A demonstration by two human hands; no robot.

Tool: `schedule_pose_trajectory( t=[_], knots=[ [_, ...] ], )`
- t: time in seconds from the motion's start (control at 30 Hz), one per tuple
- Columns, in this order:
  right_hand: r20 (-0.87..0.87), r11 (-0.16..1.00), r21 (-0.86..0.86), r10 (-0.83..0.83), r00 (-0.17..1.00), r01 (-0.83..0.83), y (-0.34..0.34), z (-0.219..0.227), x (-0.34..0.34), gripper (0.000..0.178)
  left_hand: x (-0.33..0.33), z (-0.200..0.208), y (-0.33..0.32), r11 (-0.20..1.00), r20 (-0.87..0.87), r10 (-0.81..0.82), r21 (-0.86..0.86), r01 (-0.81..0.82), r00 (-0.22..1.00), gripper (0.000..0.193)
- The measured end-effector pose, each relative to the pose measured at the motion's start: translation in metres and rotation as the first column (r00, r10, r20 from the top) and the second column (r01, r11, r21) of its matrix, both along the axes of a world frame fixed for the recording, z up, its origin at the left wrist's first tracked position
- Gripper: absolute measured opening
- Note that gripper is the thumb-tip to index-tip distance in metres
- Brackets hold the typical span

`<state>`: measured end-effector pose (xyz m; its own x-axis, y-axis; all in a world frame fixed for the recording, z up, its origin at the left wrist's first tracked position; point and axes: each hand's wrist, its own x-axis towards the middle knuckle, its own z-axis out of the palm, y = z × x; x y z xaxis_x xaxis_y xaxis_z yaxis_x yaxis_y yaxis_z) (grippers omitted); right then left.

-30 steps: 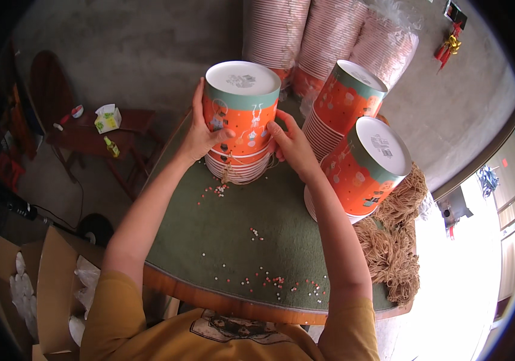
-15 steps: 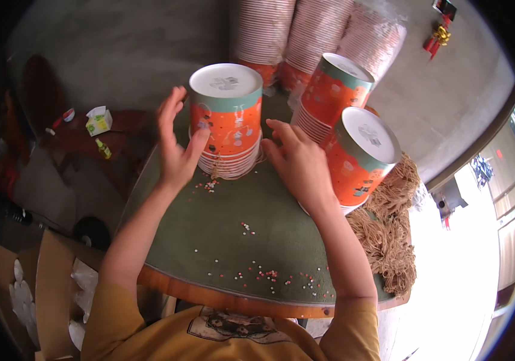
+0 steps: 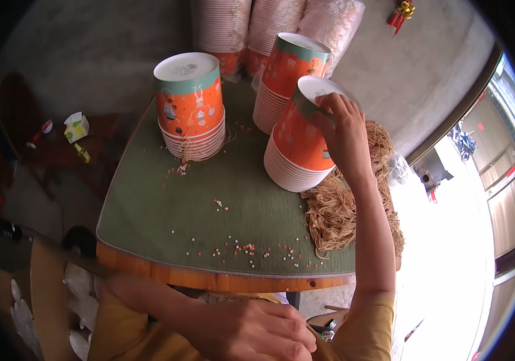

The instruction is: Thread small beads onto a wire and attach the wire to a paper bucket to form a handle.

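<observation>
My right hand [image 3: 344, 126] reaches to the near right stack of upside-down paper buckets [image 3: 296, 150]. Its fingers bend over the white base of the top bucket, with the thumb against the side. That bucket is orange with a green band. My left hand [image 3: 257, 331] is low in front of my shirt, away from the table; its fingers are loosely bent and slightly apart, with nothing visible in them and the tips partly hidden. A second stack of such buckets [image 3: 190, 108] stands at the left, with tan strands at its lower rims. A third stack [image 3: 290, 75] stands just behind the one I touch.
The green-topped table [image 3: 149, 198] has a wooden edge. Small red and white beads [image 3: 248, 248] lie scattered on it. Bundles of tan string [image 3: 335, 213] lie at its right side. Plastic-wrapped bucket stacks [image 3: 224, 27] stand behind. An open cardboard box [image 3: 49, 295] sits at lower left.
Both hands have left the space around the left stack. My right hand has moved onto the near right stack's top bucket; my left hand has drawn back to my body. The view has shifted right.
</observation>
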<state>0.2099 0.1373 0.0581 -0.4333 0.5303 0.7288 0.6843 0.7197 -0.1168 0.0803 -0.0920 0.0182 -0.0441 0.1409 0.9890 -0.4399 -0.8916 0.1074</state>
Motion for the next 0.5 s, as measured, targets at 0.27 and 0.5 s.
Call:
schedule_pose_trajectory(
  t=[0.27, 0.5],
  knots=[
    [-0.196, 0.988, -0.145, 0.018, 0.981, -0.047, 0.024, 0.015, 0.008, 0.02, -0.033, 0.029, -0.017, 0.992, -0.583, -0.122, -0.058, 0.109, 0.803, 0.021],
    [-0.32, 0.991, -0.084, 0.075, 0.945, -0.107, 0.029, 0.041, 0.011, 0.021, -0.045, 0.012, -0.013, 0.958, -0.534, 0.172, 0.285, -0.016, 0.828, 0.024]
  ],
)
